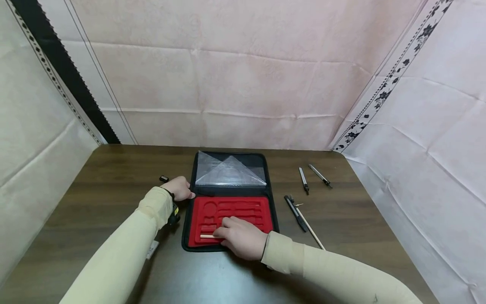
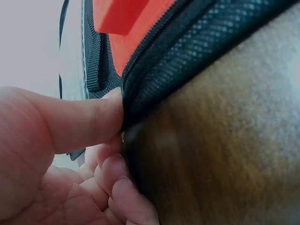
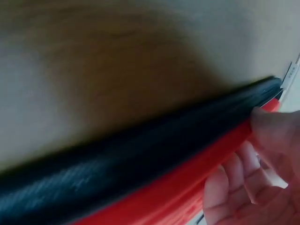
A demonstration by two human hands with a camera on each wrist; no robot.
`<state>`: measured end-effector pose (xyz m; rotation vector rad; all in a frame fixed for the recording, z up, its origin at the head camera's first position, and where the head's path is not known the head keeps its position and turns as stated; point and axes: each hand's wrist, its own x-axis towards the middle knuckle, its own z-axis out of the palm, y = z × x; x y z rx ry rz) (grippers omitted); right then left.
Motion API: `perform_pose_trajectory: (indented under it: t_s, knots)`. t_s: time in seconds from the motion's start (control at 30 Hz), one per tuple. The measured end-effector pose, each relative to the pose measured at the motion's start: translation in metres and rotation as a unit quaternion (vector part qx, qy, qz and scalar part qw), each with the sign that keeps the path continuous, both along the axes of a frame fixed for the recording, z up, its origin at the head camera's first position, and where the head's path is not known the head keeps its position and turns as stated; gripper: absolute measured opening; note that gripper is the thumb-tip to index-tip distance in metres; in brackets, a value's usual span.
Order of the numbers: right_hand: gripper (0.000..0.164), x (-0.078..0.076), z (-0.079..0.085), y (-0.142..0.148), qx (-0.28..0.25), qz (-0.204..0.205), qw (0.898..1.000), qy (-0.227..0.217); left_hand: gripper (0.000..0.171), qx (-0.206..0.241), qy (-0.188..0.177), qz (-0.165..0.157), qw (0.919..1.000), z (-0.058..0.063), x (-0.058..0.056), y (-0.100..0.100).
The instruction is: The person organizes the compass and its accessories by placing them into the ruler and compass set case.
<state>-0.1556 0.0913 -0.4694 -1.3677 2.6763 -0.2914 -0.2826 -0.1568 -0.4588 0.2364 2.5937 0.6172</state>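
Note:
An unfolded black zip case (image 1: 231, 192) lies on the table, with a red moulded tray (image 1: 209, 211) in its near half. Clear plastic set squares (image 1: 231, 173) sit in a pocket of the far half. My left hand (image 1: 178, 188) pinches the case's left edge near the fold; in the left wrist view, thumb and fingers meet at the zip border (image 2: 150, 47). Over the tray's near part, my right hand (image 1: 243, 238) holds a thin pale wooden stick (image 1: 206, 236), which points left along the tray. In the right wrist view the stick is hidden.
Right of the case lie two silver-and-black drawing tools (image 1: 303, 180), a dark pen-like tool (image 1: 295, 213) and another pale stick (image 1: 313, 232). A small black piece (image 1: 164, 179) lies beyond my left hand. A whitish object (image 1: 152, 249) is partly under my left arm. Cloth walls (image 1: 228, 84) border the table.

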Motion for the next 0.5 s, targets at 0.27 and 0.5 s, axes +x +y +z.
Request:
perform_pose_trajectory:
  t_s: [0.27, 0.5]
  knots:
    - [0.025, 0.0025, -0.0025, -0.0038, -0.040, -0.009, 0.999, 0.002, 0.046, -0.003, 0.016, -0.020, 0.9997, 0.0010, -0.0039, 0.0045]
    - [0.029, 0.0020, -0.0038, 0.0030, -0.051, -0.016, 0.998, -0.039, 0.046, -0.002, 0.015, -0.015, 0.9998, -0.0029, -0.0029, -0.0020]
